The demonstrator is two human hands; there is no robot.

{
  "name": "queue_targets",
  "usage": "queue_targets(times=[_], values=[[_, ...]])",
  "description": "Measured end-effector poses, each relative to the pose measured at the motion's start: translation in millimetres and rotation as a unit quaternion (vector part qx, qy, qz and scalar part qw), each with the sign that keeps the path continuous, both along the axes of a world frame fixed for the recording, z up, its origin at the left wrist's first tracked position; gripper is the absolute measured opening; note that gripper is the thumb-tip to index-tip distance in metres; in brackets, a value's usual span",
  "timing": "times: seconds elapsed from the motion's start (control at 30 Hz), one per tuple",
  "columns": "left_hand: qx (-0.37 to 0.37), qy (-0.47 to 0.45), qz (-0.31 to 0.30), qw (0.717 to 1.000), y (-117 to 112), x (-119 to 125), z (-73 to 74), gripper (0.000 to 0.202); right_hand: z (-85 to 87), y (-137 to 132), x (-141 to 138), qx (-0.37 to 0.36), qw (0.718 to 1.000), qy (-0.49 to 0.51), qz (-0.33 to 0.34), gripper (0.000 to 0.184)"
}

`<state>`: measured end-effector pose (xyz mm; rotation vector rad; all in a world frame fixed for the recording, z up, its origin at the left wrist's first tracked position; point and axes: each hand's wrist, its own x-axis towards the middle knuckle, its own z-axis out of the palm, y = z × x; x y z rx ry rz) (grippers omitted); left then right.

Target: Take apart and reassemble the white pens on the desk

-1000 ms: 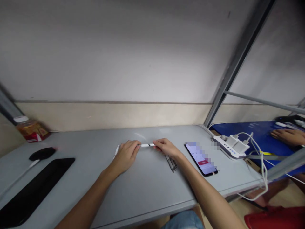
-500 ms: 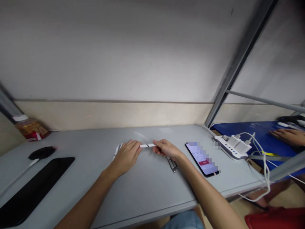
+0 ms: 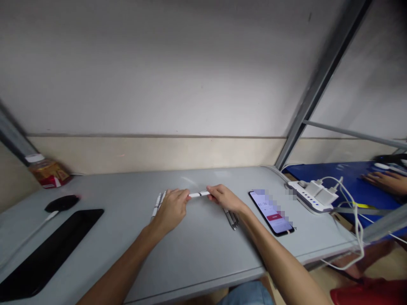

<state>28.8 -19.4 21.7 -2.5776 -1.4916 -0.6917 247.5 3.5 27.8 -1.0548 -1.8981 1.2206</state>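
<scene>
A white pen (image 3: 199,194) with a dark band lies level between my two hands, above the grey desk (image 3: 203,241). My left hand (image 3: 172,207) is closed on its left end, hiding the tip. The fingers of my right hand (image 3: 222,197) pinch the right end, by the clip. Several white pens (image 3: 155,205) rest on the desk left of my left hand, partly covered by it. Under my right wrist lie several grey pens (image 3: 232,220), their upper parts hidden.
A lit phone (image 3: 271,213) lies to the right, before a white power strip (image 3: 313,197) with plugs and cables. At left are a black mat (image 3: 51,254), a round black charger (image 3: 62,203) and a bottle (image 3: 49,171). Another person's hand (image 3: 384,181) rests on a blue desk.
The pen stays between both hands, and its dark band and clip now show differently. Both hands keep nearly the same place. The view has shifted slightly.
</scene>
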Motion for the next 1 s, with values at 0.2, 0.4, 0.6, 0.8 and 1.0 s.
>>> queue_targets(times=[0.2, 0.4, 0.6, 0.8, 1.0], values=[[-0.068, -0.048, 0.000, 0.997, 5, -3, -7.1, 0.025, 3.5, -3, -1, 0.180, 0.980, -0.081, -0.020, 0.037], [-0.110, -0.070, -0.013, 0.991, 8, -4, -10.5, 0.033, 3.9, -4, -1, 0.242, 0.968, -0.048, -0.035, 0.019], [-0.051, -0.033, 0.012, 0.998, 5, -4, -12.5, 0.031, -7.6, 4, 1, 0.183, 0.979, -0.071, -0.057, 0.031], [-0.061, -0.028, 0.000, 0.998, 5, -7, -13.8, 0.027, -7.4, 2, -1, 0.202, 0.977, -0.027, -0.066, 0.025], [-0.074, -0.020, -0.005, 0.997, 4, -5, -10.5, 0.027, -9.5, 3, -4, 0.244, 0.963, -0.093, -0.063, 0.010]])
